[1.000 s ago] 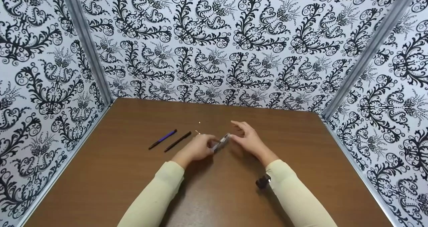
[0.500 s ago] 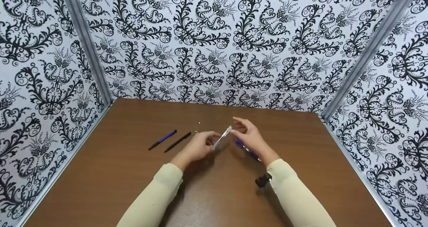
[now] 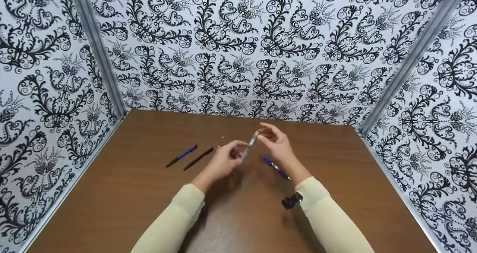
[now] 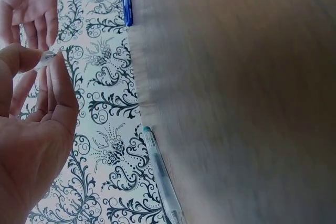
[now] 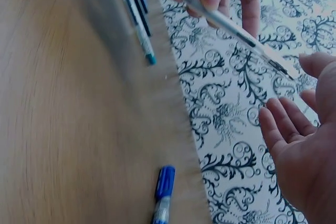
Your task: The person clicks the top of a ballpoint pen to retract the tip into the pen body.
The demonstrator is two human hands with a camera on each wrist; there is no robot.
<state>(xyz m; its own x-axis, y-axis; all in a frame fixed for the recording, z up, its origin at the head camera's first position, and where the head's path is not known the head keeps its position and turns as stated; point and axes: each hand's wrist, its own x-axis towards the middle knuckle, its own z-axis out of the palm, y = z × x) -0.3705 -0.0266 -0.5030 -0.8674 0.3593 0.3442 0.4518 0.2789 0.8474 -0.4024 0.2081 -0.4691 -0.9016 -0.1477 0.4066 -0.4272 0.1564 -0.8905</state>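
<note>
My left hand (image 3: 225, 158) pinches a clear pen (image 3: 251, 141) between thumb and fingers, holding it tilted above the table. In the right wrist view, the pen's dark tip points toward my right hand (image 5: 310, 135), whose thumb and fingers are spread apart around that end. A blue pen (image 3: 275, 167) lies on the table just below the right hand. To the left rest a blue-and-black pen (image 3: 181, 156) and a black pen (image 3: 198, 158). Another clear pen with a teal end (image 4: 163, 177) lies beside them, mostly hidden by the left hand in the head view.
The brown wooden table (image 3: 242, 215) is enclosed by patterned black-and-white walls (image 3: 231, 51) with grey metal corner posts (image 3: 98, 51). A black wrist camera (image 3: 291, 201) sits at the right sleeve cuff. A tiny bright speck (image 3: 223, 137) is on the table behind the left hand.
The left hand has lifted the clear pen up and away from me, and the right hand has moved the same way. The blue pen below the right hand, unseen at first, now shows.
</note>
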